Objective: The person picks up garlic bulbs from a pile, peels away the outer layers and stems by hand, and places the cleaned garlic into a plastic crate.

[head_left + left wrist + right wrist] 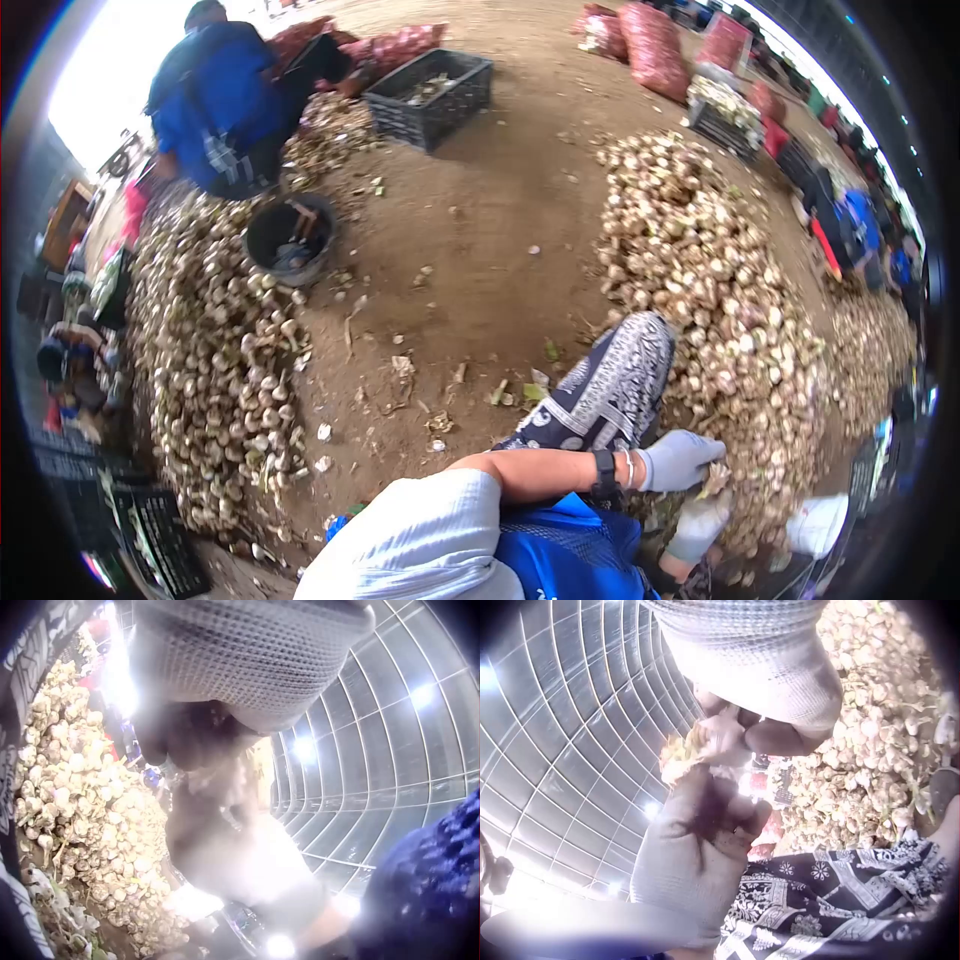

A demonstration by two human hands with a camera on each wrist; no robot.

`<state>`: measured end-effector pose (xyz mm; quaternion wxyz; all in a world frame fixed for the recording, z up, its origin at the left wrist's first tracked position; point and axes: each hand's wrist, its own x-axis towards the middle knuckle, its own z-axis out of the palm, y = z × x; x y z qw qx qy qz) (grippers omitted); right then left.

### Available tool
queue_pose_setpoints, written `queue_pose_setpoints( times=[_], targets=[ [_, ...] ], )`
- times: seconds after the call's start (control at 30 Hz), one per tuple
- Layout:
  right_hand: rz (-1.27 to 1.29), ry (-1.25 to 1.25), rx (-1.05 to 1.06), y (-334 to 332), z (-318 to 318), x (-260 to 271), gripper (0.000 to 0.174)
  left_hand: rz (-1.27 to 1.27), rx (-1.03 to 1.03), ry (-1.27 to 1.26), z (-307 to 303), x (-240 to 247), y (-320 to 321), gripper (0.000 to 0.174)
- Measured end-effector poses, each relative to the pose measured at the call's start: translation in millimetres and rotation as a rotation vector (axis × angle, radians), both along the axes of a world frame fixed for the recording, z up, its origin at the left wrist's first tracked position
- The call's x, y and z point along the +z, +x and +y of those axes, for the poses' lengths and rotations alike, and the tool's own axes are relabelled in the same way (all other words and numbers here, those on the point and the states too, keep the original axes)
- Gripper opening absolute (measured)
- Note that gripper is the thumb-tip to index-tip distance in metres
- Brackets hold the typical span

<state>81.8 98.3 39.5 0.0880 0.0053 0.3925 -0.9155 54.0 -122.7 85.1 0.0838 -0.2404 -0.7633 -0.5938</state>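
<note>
Both hands wear light grey knit gloves with dirty fingertips and meet close together at the edge of a garlic heap. My left hand (682,461), with a dark watch on its wrist, curls its fingers at a garlic bulb (724,735) with loose, yellowish papery skin. Opposite it, my right hand (700,525) pinches the same bulb, its fingers bent in the right wrist view. Fingers partly hide the bulb, and glare blurs it in the left wrist view. Beneath and beyond the hands spreads the garlic heap (700,250), beside my patterned trouser leg (610,385).
Another long garlic heap (215,370) lies to the left, with a black bucket (290,240) beside it. A person in blue (215,100) bends near a black crate (430,95). Red mesh sacks (652,50) stand farther back. A white container (817,525) is at lower right.
</note>
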Motion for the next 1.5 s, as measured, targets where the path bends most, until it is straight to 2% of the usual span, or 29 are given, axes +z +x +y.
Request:
queue_pose_setpoints(
  times=[0.03,0.07,0.1,0.17,0.23,0.3,0.37,0.43,0.5,0.53,0.6,0.67,0.73,0.8,0.83,0.87,0.9,0.97,1.03,1.1,1.17,1.2,1.23,1.3,1.33,1.37,1.43,1.47,1.5],
  targets=[
    [-0.09,0.067,-0.18,-4.4,19.1,-23.5,0.041,0.014,-0.032,0.053,3.1,-2.9,-0.4,0.022],
    [-0.097,0.05,-0.159,0.2,24.6,-18.0,0.04,0.033,-0.083,0.009,7.2,-5.2,0.6,0.022],
    [-0.105,0.033,-0.146,-1.9,18.2,-4.7,0.039,0.054,-0.141,-0.034,11.6,-8.1,3.4,0.023],
    [-0.098,0.361,-0.361,2.7,-10.5,23.5,0.038,0.171,-0.239,-0.06,14.8,-14.7,12.9,0.024],
    [0.017,0.409,-0.485,6.1,-35.8,49.4,0.039,0.172,-0.299,-0.201,21.5,-23.8,12.4,0.029],
    [-0.279,0.378,-0.552,1.5,9.8,10.3,0.04,0.151,-0.254,-0.216,21.4,-22.3,7.9,0.027],
    [-0.093,-0.218,-0.064,10.3,20.2,11.7,0.037,0.122,-0.275,-0.201,26.1,-27.8,-3.3,0.023],
    [-0.042,-0.083,-0.398,15.2,4.3,9.2,0.033,0.016,-0.196,-0.208,31.6,-21.7,-8.0,0.018],
    [-0.054,-0.113,-0.505,19.9,-3.1,7.7,0.034,-0.058,-0.168,-0.093,35.6,-20.6,-11.4,0.018],
    [0.004,-0.128,-0.436,22.2,-2.2,8.3,0.033,-0.147,-0.183,-0.097,36.7,-21.8,-12.9,0.018],
    [0.005,-0.05,-0.56,25.5,-8.6,12.6,0.027,-0.227,-0.201,-0.099,38.4,-18.7,-14.7,0.017],
    [0.006,-0.099,-0.618,34.9,-3.9,9.6,0.024,-0.235,-0.238,-0.051,43.9,-27.9,-18.3,0.03],
    [-0.036,0.471,-0.62,43.7,5.4,-0.2,0.018,-0.215,-0.24,-0.05,49.8,-37.9,-19.8,0.035],
    [-0.038,0.487,-0.631,43.3,-0.3,19.3,0.018,-0.694,-0.413,0.059,50.9,-14.5,-16.4,0.042],
    [-0.033,0.51,-0.634,43.4,-4.7,34.7,0.018,-0.701,-0.418,0.05,52.4,-10.4,-17.2,0.042],
    [-0.032,0.733,-0.64,46.9,-7.2,48.9,0.02,-0.738,-0.488,0.017,54.6,-7.5,-18.8,0.042],
    [0.141,0.986,-0.703,43.3,0.0,28.9,0.021,-0.775,-0.558,-0.014,56.7,-6.6,-19.7,0.042],
    [0.374,1.192,-0.74,43.2,2.0,32.6,0.023,-0.787,-0.592,-0.013,60.4,-7.9,-18.8,0.033],
    [0.378,1.218,-0.772,46.6,1.4,30.8,0.023,-0.763,-0.551,-0.033,63.5,-10.0,-15.1,0.027],
    [-0.06,0.687,-0.725,50.6,0.3,26.8,0.026,-0.87,-0.518,0.077,66.2,-34.3,-9.4,0.027],
    [-0.017,0.705,-0.778,52.0,3.6,15.5,0.031,-0.291,-0.396,-0.141,67.6,-37.8,-9.0,0.023],
    [0.022,0.741,-0.794,53.0,4.7,12.8,0.03,-0.231,-0.363,-0.188,67.5,-35.8,-10.3,0.025],
    [0.063,0.776,-0.807,54.0,5.9,11.0,0.03,-0.23,-0.37,-0.189,65.9,-32.8,-12.7,0.025],
    [0.078,0.81,-0.804,55.2,5.6,23.2,0.026,-0.459,-0.388,-0.16,61.3,-26.5,-16.8,0.038],
    [0.151,0.99,-0.834,55.0,4.7,29.4,0.025,-0.485,-0.408,-0.145,60.7,-27.4,-17.6,0.049],
    [0.228,1.169,-0.857,54.7,3.1,31.6,0.024,-0.489,-0.409,-0.148,62.2,-26.1,-16.4,0.049],
    [0.252,1.192,-0.836,54.2,-1.8,30.0,0.026,-0.716,-0.527,-0.04,68.0,-21.1,-11.3,0.045],
    [0.282,1.212,-0.853,54.4,-3.6,29.3,0.025,-0.657,-0.523,-0.059,71.9,-24.9,-10.9,0.035],
    [0.312,1.232,-0.87,54.7,-4.5,28.7,0.024,-0.659,-0.524,-0.059,71.2,-26.3,-9.2,0.035]
  ],
)
